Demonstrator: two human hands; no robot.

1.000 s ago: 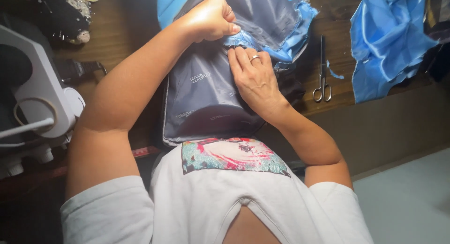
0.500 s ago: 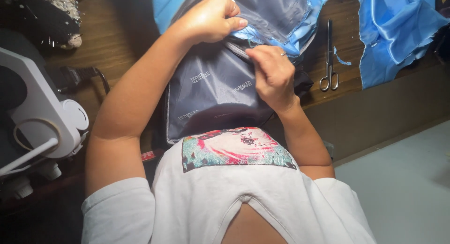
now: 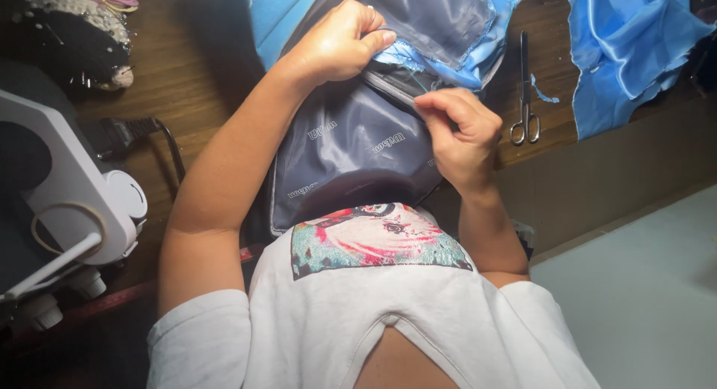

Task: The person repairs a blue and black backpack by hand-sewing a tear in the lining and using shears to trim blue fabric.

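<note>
Head view looks straight down past the person's white printed shirt (image 3: 373, 284), which fills the near edge and hides the near end of the work. Just beyond it a grey lined bag (image 3: 351, 157) lies on the wooden bench (image 3: 194, 75), running away from the body between the two forearms. The right hand (image 3: 459, 131) sits on the bag's right side, its fingers curled in and its fingertips pinching the grey fabric edge; I cannot tell whether anything is pinched with it. Farther out, the left hand (image 3: 336, 41) is closed into a loose fist, gripping a fold of the frayed blue lining (image 3: 463, 60) where it meets the grey cloth, and the knuckles cover the seam there. To the left stands a white sewing machine (image 3: 67, 202), with a black cord (image 3: 142, 131) beside it. To the right of the bag, well clear of both hands, lie steel scissors (image 3: 524, 97), and past them a heap of blue satin cloth (image 3: 627, 45). At the far left corner rests a dark beaded item (image 3: 75, 38).
</note>
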